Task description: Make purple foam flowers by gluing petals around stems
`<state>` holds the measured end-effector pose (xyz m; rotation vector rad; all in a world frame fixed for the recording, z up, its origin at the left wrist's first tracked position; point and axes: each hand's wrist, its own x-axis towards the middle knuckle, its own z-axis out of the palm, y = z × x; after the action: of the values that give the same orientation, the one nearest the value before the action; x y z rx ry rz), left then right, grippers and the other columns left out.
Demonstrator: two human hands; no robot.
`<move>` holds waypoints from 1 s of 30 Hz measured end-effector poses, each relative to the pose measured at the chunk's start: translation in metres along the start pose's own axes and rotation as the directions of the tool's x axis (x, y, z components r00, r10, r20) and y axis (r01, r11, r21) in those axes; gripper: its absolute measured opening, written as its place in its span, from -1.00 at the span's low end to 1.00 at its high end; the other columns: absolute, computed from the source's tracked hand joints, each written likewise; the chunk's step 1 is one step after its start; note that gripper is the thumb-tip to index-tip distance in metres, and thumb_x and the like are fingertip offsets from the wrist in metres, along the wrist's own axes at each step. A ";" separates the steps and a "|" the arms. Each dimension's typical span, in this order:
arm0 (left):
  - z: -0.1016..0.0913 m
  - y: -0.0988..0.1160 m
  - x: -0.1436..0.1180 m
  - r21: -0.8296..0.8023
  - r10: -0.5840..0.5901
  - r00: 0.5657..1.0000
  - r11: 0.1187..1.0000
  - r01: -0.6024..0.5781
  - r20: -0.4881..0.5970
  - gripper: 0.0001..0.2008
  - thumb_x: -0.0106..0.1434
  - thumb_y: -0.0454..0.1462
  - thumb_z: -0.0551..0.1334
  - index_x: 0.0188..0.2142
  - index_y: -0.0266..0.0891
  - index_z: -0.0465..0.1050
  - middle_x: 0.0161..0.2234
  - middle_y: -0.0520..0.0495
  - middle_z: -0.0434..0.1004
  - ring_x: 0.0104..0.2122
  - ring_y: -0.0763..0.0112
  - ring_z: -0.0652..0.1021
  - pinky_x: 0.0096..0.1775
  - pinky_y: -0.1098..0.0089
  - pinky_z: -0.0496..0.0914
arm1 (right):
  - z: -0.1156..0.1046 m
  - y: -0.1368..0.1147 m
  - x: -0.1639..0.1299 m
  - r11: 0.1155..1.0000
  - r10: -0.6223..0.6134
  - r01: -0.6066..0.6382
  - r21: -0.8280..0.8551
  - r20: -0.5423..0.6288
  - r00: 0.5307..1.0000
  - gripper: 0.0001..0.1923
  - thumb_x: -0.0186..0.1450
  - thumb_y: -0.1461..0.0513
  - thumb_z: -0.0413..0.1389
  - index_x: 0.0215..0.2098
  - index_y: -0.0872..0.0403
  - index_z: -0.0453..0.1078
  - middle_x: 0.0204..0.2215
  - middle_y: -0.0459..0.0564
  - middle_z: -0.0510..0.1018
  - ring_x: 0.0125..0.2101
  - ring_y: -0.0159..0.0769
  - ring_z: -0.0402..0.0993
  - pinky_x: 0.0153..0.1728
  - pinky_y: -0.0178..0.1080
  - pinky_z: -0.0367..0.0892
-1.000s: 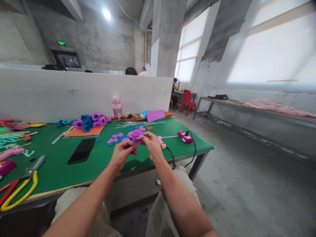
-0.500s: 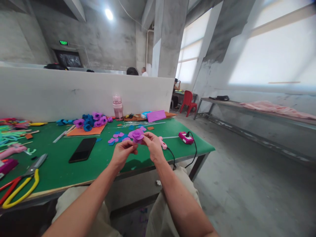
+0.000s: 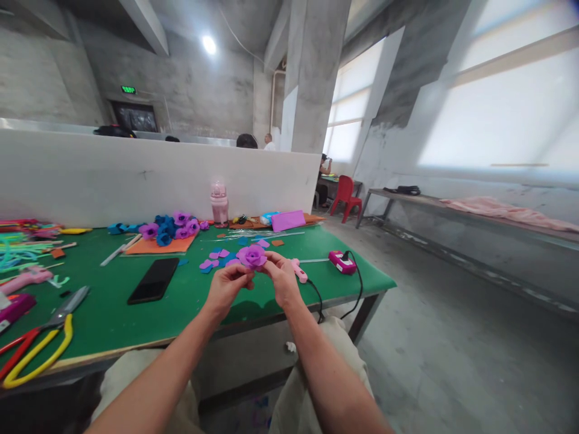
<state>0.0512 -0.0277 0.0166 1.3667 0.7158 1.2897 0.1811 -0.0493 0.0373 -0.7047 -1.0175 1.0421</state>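
Note:
A purple paper flower [image 3: 252, 256] is held up above the green table [image 3: 199, 319], its layered petals facing partly upward. My left hand [image 3: 228, 289] pinches it from below on the left side. On the right, my right hand [image 3: 281, 277] grips a petal edge between thumb and fingers. Behind the flower lie loose purple and blue petal pieces [image 3: 221, 253], partly hidden by it. A pink glue gun [image 3: 299, 271] rests just beyond my right hand, with a black cord hanging off the table edge.
Finished blue and purple flowers [image 3: 167, 229] sit on orange sheets [image 3: 160, 244]. A black phone [image 3: 154, 280], red-and-yellow-handled scissors [image 3: 58, 328], a pink bottle [image 3: 219, 205] and a magenta plug box [image 3: 342, 262] are on the table. A white partition [image 3: 158, 169] stands behind; people are beyond it.
The flower has tipped so its face shows more toward me. Both hands keep their hold on it. The whole view has shifted slightly down in the picture.

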 end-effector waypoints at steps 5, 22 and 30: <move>0.000 0.000 0.000 -0.013 -0.009 1.000 1.000 0.008 -0.013 -0.82 -0.09 -0.25 0.39 -0.53 -0.29 0.45 -0.68 0.07 0.46 -0.64 0.50 0.46 -0.49 0.48 0.35 | 0.001 0.004 0.000 1.000 -0.004 0.004 -0.003 -0.044 0.999 -0.88 0.03 0.21 0.19 -0.47 0.10 0.50 -0.55 -0.11 0.53 -0.49 -0.37 0.40 -0.31 -0.27 0.33; 0.001 0.003 0.000 0.002 -0.015 0.999 1.000 0.015 -0.044 -0.80 -0.13 -0.25 0.40 -0.55 -0.29 0.44 -0.68 0.08 0.45 -0.65 0.50 0.46 -0.51 0.48 0.36 | 0.001 0.008 -0.002 1.000 0.002 -0.002 0.025 -0.005 1.000 -0.86 0.05 0.19 0.19 -0.42 0.07 0.51 -0.45 -0.09 0.56 -0.38 -0.33 0.42 -0.22 -0.26 0.30; -0.001 -0.001 0.002 0.008 -0.026 0.999 1.000 0.026 -0.037 -0.80 -0.13 -0.24 0.40 -0.55 -0.29 0.46 -0.69 0.07 0.45 -0.66 0.50 0.45 -0.52 0.47 0.36 | 0.002 0.009 -0.003 1.000 0.005 -0.005 0.002 0.006 1.000 -0.83 0.05 0.17 0.18 -0.39 0.06 0.52 -0.42 -0.07 0.57 -0.36 -0.32 0.42 -0.23 -0.27 0.30</move>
<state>0.0511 -0.0254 0.0157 1.3394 0.7631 1.2958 0.1761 -0.0490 0.0295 -0.7032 -1.0199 1.0499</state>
